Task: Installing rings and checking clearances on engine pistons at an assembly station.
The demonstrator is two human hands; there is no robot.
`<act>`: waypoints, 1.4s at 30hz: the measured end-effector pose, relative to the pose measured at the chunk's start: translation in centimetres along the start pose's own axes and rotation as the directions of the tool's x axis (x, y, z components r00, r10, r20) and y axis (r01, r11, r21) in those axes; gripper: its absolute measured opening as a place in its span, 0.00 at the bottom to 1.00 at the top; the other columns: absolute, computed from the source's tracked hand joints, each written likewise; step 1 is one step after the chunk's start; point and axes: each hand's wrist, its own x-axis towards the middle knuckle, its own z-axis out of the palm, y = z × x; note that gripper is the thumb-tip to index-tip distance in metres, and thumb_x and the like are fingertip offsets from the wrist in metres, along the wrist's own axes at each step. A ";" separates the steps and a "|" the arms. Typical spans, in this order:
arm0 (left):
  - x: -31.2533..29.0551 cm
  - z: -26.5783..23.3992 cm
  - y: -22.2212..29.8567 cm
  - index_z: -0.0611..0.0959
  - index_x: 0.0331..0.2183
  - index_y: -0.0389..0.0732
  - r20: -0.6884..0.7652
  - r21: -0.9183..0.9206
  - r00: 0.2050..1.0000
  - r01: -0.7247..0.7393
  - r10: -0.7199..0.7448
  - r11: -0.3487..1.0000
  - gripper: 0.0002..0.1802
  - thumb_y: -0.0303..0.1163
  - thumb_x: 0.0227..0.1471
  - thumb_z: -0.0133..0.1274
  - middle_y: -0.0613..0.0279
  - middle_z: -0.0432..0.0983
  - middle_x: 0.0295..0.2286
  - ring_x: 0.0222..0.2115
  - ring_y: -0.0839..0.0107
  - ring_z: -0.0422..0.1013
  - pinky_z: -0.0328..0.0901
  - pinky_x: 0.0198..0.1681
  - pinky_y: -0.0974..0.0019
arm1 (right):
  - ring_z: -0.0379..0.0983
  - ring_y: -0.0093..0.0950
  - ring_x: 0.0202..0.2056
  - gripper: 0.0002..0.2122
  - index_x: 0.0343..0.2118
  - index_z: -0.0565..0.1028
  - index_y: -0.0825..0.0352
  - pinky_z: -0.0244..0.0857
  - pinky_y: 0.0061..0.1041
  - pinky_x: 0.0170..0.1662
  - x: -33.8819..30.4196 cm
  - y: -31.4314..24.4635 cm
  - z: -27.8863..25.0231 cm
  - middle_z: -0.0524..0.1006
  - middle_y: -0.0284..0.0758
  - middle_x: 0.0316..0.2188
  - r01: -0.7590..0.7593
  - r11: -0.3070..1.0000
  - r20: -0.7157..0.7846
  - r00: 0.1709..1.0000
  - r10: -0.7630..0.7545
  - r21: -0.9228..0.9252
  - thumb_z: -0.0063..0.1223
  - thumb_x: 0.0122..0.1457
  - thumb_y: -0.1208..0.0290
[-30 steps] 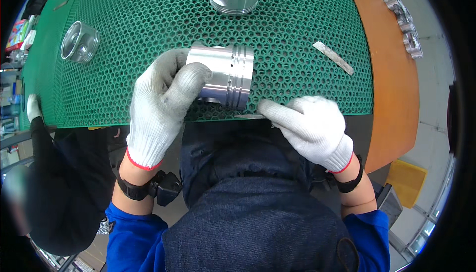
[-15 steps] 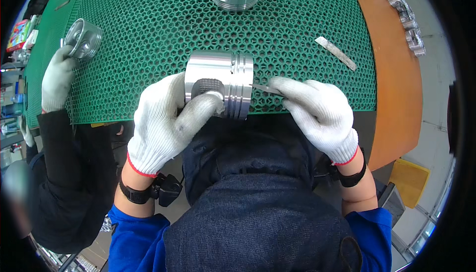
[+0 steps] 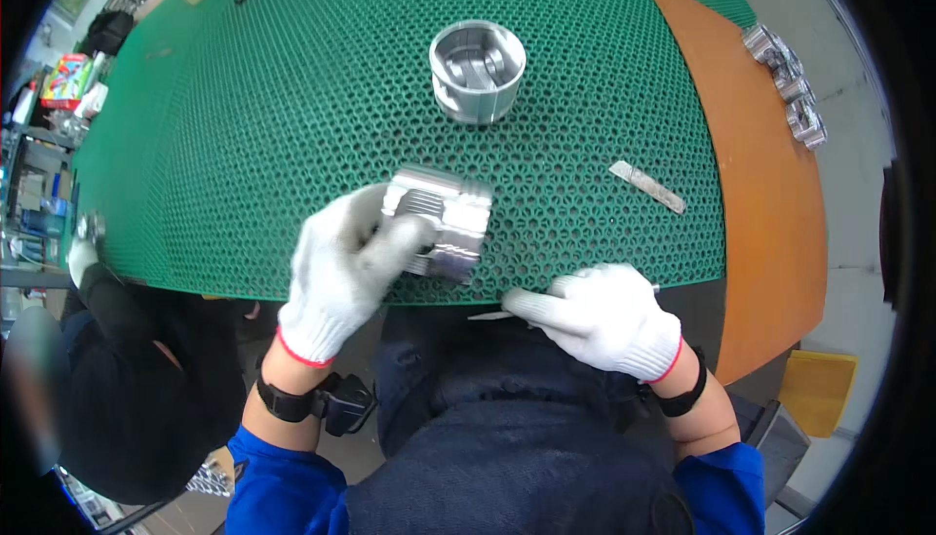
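A shiny metal piston (image 3: 462, 213), its side grooves blurred, lies sideways in my left hand (image 3: 336, 262). The gloved thumb of that hand presses over the piston's side opening and the fingers go behind it. My right hand (image 3: 600, 322), also in a white knit glove, is closed around a slim pointed metal blade (image 3: 489, 317). The blade's tip sticks out left of the fingers, below the piston and apart from it, at the mat's near edge. Most of its shaft is hidden in the glove. Beyond my hands a second piston (image 3: 478, 91) stands upright, its hollow side up.
A green perforated mat (image 3: 292, 135) covers the table. To the right lie a flat worn metal strip (image 3: 647, 187) and an orange-brown board (image 3: 770, 233), with several pistons (image 3: 788, 81) beyond. At the far left a co-worker's gloved hand (image 3: 82, 260) touches a metal part (image 3: 91, 227).
The blade has left the piston's grooved end and moved down toward me. The piston has tilted in my left hand. My view has shifted, and the co-worker's hand is farther left.
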 end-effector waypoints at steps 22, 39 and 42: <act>11.0 0.1 0.1 0.80 0.39 0.43 0.259 0.726 0.682 -0.605 0.684 0.327 0.13 0.27 0.46 0.57 0.56 0.77 0.40 0.40 0.55 0.74 0.68 0.43 0.56 | 0.63 0.13 0.23 0.17 0.52 0.76 0.69 0.57 0.14 0.26 -3.1 1.4 -0.2 0.74 0.28 0.23 -0.235 0.218 0.069 0.814 0.577 0.947 0.47 0.59 0.77; -8.0 1.9 -3.5 0.81 0.35 0.32 -0.068 -0.081 0.996 -0.068 0.063 0.994 0.13 0.23 0.44 0.61 0.51 0.78 0.33 0.34 0.57 0.75 0.69 0.38 0.62 | 0.59 0.11 0.21 0.18 0.53 0.73 0.69 0.53 0.10 0.24 -1.6 -1.4 -0.1 0.72 0.26 0.23 -0.465 -0.053 0.422 0.742 0.521 0.884 0.45 0.63 0.68; -8.2 2.1 -3.9 0.81 0.36 0.32 -0.092 -0.080 0.991 -0.105 0.097 0.991 0.13 0.23 0.44 0.61 0.50 0.78 0.33 0.34 0.56 0.75 0.69 0.38 0.62 | 0.60 0.10 0.21 0.18 0.53 0.72 0.70 0.54 0.09 0.23 -0.9 -1.8 0.4 0.71 0.26 0.22 -0.500 -0.136 0.488 0.688 0.537 0.855 0.46 0.62 0.67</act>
